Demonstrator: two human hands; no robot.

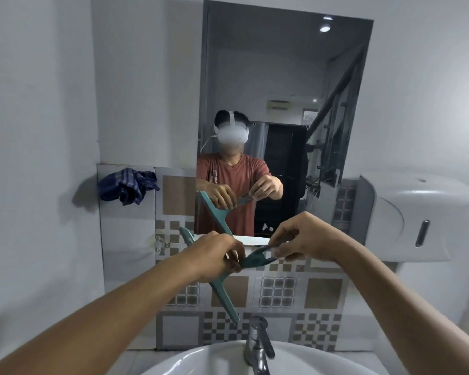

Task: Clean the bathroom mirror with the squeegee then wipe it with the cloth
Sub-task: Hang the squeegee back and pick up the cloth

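Matt teal plastic squeegee, glossy glass mirror, shiny metal tap.

— what's the room like?
— pale grey walls, plain and painted, under cool, even light.
— any tiling?
— a band of patterned tiles in grey, white and tan squares and checks runs behind the basin.
— fittings?
— a white basin at the bottom edge with a chrome tap at its back. a white dispenser is fixed to the wall on the right, and a small clear hook sits on the tiles at the left.
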